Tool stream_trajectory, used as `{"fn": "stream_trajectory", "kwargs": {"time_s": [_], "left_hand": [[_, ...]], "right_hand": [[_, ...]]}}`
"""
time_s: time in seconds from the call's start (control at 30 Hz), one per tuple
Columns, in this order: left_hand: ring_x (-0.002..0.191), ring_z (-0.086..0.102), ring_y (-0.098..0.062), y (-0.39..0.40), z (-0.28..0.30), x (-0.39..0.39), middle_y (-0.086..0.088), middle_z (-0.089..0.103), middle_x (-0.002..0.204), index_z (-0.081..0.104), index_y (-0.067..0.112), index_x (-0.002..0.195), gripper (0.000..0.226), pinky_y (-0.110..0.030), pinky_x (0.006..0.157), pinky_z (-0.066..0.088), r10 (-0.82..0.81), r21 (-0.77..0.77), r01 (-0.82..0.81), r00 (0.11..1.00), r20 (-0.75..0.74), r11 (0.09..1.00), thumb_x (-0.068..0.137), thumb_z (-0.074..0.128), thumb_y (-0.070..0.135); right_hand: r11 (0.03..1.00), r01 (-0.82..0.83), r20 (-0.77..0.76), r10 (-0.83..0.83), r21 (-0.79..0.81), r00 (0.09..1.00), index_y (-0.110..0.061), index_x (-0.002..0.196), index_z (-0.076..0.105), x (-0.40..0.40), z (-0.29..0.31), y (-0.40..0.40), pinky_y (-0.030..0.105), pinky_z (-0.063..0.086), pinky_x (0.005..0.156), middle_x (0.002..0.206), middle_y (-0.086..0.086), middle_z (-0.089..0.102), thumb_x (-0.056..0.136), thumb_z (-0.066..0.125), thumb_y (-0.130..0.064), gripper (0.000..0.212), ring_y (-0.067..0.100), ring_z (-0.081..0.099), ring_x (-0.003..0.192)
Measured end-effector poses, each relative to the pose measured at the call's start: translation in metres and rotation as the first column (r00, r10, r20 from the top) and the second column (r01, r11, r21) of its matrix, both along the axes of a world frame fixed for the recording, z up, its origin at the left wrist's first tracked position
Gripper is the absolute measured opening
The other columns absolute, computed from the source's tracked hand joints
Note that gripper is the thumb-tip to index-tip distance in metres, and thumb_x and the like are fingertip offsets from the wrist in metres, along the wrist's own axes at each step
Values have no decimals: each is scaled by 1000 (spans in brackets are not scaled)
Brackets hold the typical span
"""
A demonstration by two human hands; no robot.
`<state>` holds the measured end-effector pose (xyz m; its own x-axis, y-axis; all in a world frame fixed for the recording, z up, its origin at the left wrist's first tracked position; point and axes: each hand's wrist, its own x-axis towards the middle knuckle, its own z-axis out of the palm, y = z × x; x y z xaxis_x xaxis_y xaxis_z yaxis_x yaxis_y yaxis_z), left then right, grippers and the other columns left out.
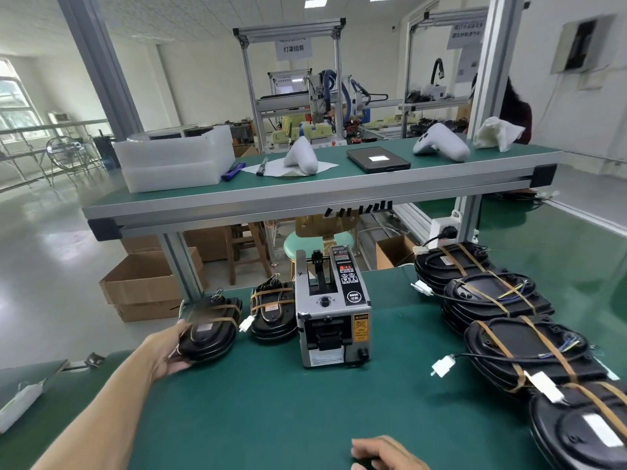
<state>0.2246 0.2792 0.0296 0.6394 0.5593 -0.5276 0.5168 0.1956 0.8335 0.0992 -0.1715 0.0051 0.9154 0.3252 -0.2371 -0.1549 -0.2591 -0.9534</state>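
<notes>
Reaching across the green bench (pixel 271 401), the left hand (pixel 169 351) clasps the near edge of the banded bundle of black housings (pixel 212 334), thumb above, fingers below, likely to draw it closer. The bundle sits left of the tape dispenser (pixel 330 310) (bands keep the stack together). The right hand (pixel 386 452) rests low; its grip is unclear.

Factory assembly floor — workbenches (pixel 305 195), tape dispenser (pixel 334 310).
</notes>
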Motion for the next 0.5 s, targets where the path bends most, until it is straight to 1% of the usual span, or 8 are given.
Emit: {"fn": "stream_trajectory", "kwargs": {"time_s": [0.07, 0.1, 0.13, 0.17, 0.27, 0.37, 0.47, 0.5], "left_hand": [[94, 74, -35, 1, -3, -4, -19, 75, 116, 64, 8, 135, 42, -51, 76, 67, 22, -87, -15, 997, 70, 996, 106, 63, 39], [98, 73, -35, 1, -3, -5, -19, 74, 121, 63, 9, 137, 40, -53, 89, 64, 46, -127, -33, 993, 105, 991, 107, 63, 36], [97, 72, -34, 1, -4, -7, -19, 73, 121, 62, 10, 136, 37, -55, 96, 60, 85, -160, -62, 986, 141, 985, 107, 63, 34], [93, 71, -33, 0, -3, -10, -19, 72, 116, 61, 12, 133, 33, -54, 97, 57, 123, -179, -92, 978, 171, 980, 107, 62, 32], [93, 70, -29, -5, -4, -21, -13, 68, 109, 63, 19, 120, 17, -51, 97, 53, 166, -203, -112, 949, 269, 973, 108, 59, 31], [120, 64, -31, -16, -5, -36, -9, 68, 113, 59, 22, 130, 25, -49, 120, 39, 178, -237, -97, 921, 347, 967, 110, 53, 35], [151, 41, -27, -38, -4, -54, -14, 57, 148, 52, 20, 149, 38, -45, 131, 23, 272, -245, -183, 874, 403, 952, 113, 46, 31], [157, 33, -30, -47, -5, -60, -15, 52, 154, 58, 20, 140, 29, -46, 131, 20, 293, -219, -218, 864, 410, 951, 114, 44, 23]], "right_hand": [[984, -142, 155, 158, -107, 975, -31, 109, 78, -12, -17, -6, 6, 44, 92, 109, -31, 67, 101, 63, -28, 17, -9, 62, 102], [991, -82, 224, 104, -104, 969, -46, 108, 74, -9, -32, -1, 7, 43, 96, 116, -35, 63, 100, 63, -37, 17, -8, 60, 110], [977, -54, 314, 118, -205, 942, -55, 108, 70, -6, -33, 8, 8, 43, 97, 118, -33, 63, 97, 64, -45, 16, -5, 59, 113], [979, 32, 367, 44, -199, 929, -60, 107, 66, -6, -45, 7, 9, 45, 95, 115, -29, 66, 91, 64, -53, 17, -2, 61, 110], [982, 73, 372, -3, -174, 928, -61, 102, 65, -10, -44, 16, 11, 47, 90, 107, -23, 69, 80, 66, -61, 22, 3, 63, 102], [983, 108, 332, -53, -150, 942, -62, 99, 66, -10, -33, 16, 10, 46, 91, 105, -24, 70, 76, 68, -59, 24, 2, 64, 102], [976, 177, 315, -130, -127, 940, -61, 86, 70, -18, -21, 16, 7, 45, 88, 100, -26, 71, 71, 69, -54, 17, -2, 64, 100], [976, 183, 304, -140, -116, 942, -58, 84, 71, -20, -16, 16, 8, 46, 88, 99, -26, 71, 70, 68, -54, 15, -1, 65, 99]]}}
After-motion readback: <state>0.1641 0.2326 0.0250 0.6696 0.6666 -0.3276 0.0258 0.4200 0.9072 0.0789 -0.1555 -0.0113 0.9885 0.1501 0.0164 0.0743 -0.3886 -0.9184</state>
